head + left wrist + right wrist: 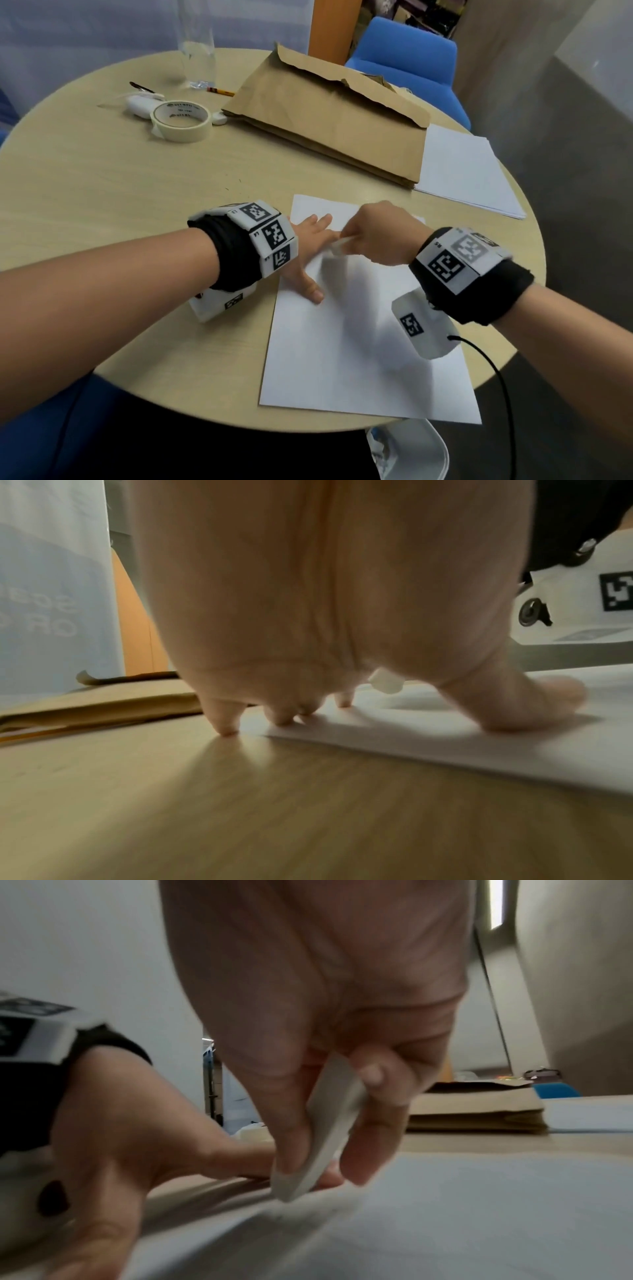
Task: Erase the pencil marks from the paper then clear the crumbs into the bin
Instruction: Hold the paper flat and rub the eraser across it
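A white sheet of paper [359, 342] lies on the round wooden table [120, 192] in front of me. My left hand [310, 246] lies flat with spread fingers on the sheet's upper left part, holding it down; the left wrist view shows its fingertips [284, 721] on the paper's edge [445, 748]. My right hand [373, 233] pinches a white eraser [337, 247] between thumb and fingers, with its tip on the paper beside the left hand. In the right wrist view the eraser [325, 1139] slants down onto the sheet [479, 1218]. I make out no pencil marks.
A brown paper bag [329, 113] lies flat at the back, with a stack of white sheets [469, 171] to its right. A roll of masking tape [181, 120], a small white object [140, 105], a pencil [221, 90] and a clear glass [198, 58] stand at the back left. A white bin [411, 452] sits below the table's near edge.
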Tool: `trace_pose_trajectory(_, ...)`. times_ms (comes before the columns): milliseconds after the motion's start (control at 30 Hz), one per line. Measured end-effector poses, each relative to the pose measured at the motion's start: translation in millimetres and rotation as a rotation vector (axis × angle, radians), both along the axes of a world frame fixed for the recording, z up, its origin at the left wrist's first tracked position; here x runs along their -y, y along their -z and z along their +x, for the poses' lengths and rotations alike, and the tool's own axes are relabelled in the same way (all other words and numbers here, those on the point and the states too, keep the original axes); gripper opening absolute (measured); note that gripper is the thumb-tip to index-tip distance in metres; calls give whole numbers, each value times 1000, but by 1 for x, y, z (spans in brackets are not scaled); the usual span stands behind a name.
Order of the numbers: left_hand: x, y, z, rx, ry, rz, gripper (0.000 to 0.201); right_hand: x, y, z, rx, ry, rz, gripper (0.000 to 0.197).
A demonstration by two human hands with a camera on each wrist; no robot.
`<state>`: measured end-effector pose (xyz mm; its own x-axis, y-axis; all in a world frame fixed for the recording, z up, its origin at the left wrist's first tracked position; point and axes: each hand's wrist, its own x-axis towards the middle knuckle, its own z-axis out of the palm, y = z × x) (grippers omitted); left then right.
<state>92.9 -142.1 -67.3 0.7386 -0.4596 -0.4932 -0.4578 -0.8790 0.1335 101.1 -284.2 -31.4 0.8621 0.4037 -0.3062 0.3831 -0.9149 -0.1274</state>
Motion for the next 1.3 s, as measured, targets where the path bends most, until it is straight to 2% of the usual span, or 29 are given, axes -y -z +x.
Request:
trace_pose_trajectory(100,0,5,1,-5,-9,-3,117,6,8,-5,69,-296,-87,28)
trace_pose_trajectory(200,-2,10,5,-44,-37,-6,122,32,1,-9,45,-407,-206,31)
trace_pose_trajectory(300,0,9,5,-48,-31,11,122,46,-9,-6,-26,-410,-359,33)
trace_pose_trajectory(333,0,9,5,-46,-28,16,122,43,-9,-4,-18,-406,-335,33)
trace_pose_trajectory(433,-1,10,6,-44,-25,10,122,24,4,-2,114,-450,-35,31)
trace_pose_trajectory(500,-3,10,6,-51,-21,2,122,21,15,-4,131,-487,18,32)
trace_pose_trajectory(600,-3,8,6,-61,-22,25,123,46,14,-7,112,-491,-37,35)
trace_pose_trajectory(733,-1,8,4,-61,-28,25,122,65,-5,-5,42,-467,-281,38)
trace_pose_trajectory(900,0,6,5,-61,-20,55,121,28,7,-4,102,-476,-127,31)
trace_pose_trajectory(967,0,6,5,-64,-25,52,122,33,9,-4,105,-483,-182,30)
trace_pose_trajectory(1100,-1,8,4,-69,-38,11,122,63,-3,-5,6,-382,-312,29)
trace_pose_trajectory(1167,-1,8,5,-72,-37,26,122,61,-4,-6,19,-349,-326,30)
trace_pose_trajectory(1300,2,6,4,-64,-34,62,122,25,8,-8,112,-396,-140,29)
